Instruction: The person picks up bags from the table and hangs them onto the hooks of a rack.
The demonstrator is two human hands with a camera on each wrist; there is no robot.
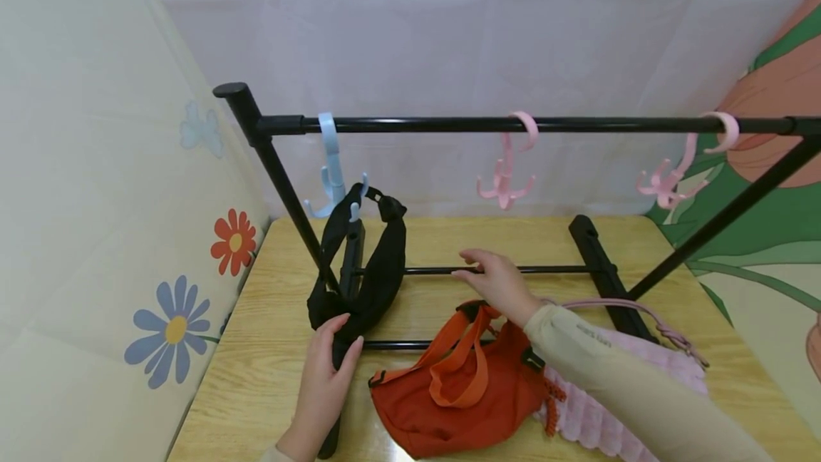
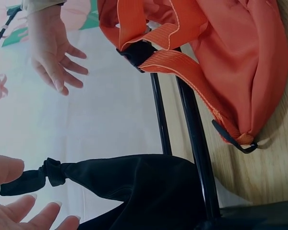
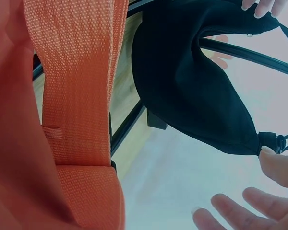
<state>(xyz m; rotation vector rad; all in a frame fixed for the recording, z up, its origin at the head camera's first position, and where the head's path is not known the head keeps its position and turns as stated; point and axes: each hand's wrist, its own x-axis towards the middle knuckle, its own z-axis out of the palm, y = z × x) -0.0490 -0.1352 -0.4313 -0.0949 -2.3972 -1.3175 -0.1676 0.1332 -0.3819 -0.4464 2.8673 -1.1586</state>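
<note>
A black cloth bag (image 1: 385, 269) with a narrow knotted strap hangs from the blue hook hanger (image 1: 332, 162) at the left of the rack. Just below and in front of it is my left hand (image 1: 327, 369), its fingers spread and loose; whether a fingertip touches the cloth I cannot tell. My right hand (image 1: 500, 284) hovers behind the orange waist bag (image 1: 462, 405), fingers extended, holding nothing. That orange bag lies on the table with its webbing strap (image 1: 471, 369) looped on top. Beside it, partly under my right sleeve, rests a pink quilted bag (image 1: 596, 419).
A black rack's top bar (image 1: 423, 125) spans the view. Two pink hook hangers, one central (image 1: 504, 177) and one at the right (image 1: 670, 184), hang from it with nothing on them. Lower rails (image 1: 398, 345) and feet (image 1: 593, 255) stand on the wooden table (image 1: 256, 391).
</note>
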